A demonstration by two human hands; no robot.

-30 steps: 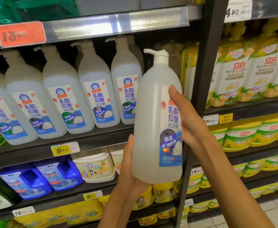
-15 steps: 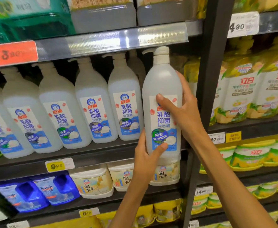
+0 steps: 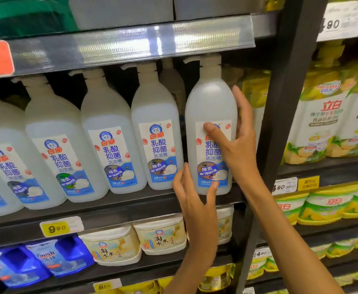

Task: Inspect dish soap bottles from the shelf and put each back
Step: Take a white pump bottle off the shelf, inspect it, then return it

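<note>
A translucent white dish soap bottle (image 3: 211,102) with a pump top and a blue-and-white label stands upright at the right end of its row on the dark shelf (image 3: 131,206). My right hand (image 3: 237,149) grips its right side, thumb across the label and fingers behind the bottle. My left hand (image 3: 195,204) holds the bottle's base, thumb on the lower label and fingers by its left side. Several matching bottles (image 3: 154,115) stand to the left.
The price rail (image 3: 131,43) of the shelf above hangs just over the pump tops. A black upright post (image 3: 279,102) stands right of the bottle, with yellow soap pouches (image 3: 322,115) beyond. Below are cream tubs (image 3: 159,238) and blue Finish boxes (image 3: 53,257).
Both hands carried the bottle from in front of me up and back into the gap at the right end of the row; it now stands on the shelf.
</note>
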